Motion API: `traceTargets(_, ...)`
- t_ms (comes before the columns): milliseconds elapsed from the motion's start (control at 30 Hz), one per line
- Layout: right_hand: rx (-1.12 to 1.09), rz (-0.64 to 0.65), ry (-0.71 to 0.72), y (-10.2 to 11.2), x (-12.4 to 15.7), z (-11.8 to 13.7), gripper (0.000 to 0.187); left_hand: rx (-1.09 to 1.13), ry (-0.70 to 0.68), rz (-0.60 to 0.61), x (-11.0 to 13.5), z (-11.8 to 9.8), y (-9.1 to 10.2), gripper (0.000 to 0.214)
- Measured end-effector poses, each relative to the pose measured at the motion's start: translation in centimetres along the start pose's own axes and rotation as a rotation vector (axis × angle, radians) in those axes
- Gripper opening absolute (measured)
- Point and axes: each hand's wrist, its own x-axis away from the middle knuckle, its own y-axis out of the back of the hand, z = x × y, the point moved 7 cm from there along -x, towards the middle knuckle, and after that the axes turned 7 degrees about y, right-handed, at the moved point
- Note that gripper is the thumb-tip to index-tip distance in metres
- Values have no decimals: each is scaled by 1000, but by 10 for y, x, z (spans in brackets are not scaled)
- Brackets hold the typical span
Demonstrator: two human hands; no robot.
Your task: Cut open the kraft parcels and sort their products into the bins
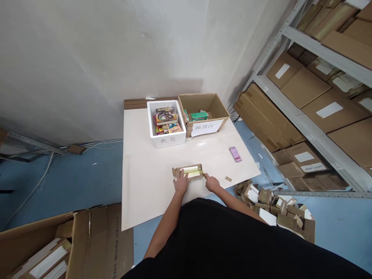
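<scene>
A small, flat cardboard box (195,174) with white labels and clear tape lies near the front of the table, a flap sticking out at its left end. My left hand (181,183) rests on its left half, fingers spread and pressed down on the top. At the box's right end, my right hand (212,183) is closed around a small yellow utility knife (204,175). The knife's tip touches or nearly touches the box edge; its blade is too small to make out.
Behind stand a white foam box (168,142) of books and an open carton (203,130) holding green boxes. A blurred pink item (235,154) and cardboard scrap (228,179) lie rightward on the table (145,174). Piled cartons (273,205) and shelving (308,131) flank the right side.
</scene>
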Motion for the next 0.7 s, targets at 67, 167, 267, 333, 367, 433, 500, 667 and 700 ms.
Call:
traceTargets(67,-60,-87,0,6,6,-7,53,-9,-18,-8,-3,-1,5,53)
traceTargets(167,-198,-238,0,14,7,-17,58,15,-51,-86,-11,-3,23,60)
traceTargets(267,-349,-279,-59,8,-8,-23,70,27,-83,-146,-22,-2,38,61)
traceTargets(333,-418,-262,-92,-4,-24,-23,79,10,-94,-105,-28,2,38,64)
traceTargets(367,-440,-241,-101,-11,-34,-21,83,2,-94,-77,-30,5,36,66)
traceTargets(433,-470,-196,-128,-22,-53,-17,88,-16,-70,-39,-30,13,31,72)
traceTargets(500,-500,-178,-167,-26,-72,-13,89,-41,-18,-39,-27,21,27,77)
traceTargets(667,-526,-275,-138,14,-122,12,90,-58,48,75,-13,34,17,81)
traceTargets(700,-515,-290,-125,24,-131,17,88,-47,11,138,-11,33,15,81)
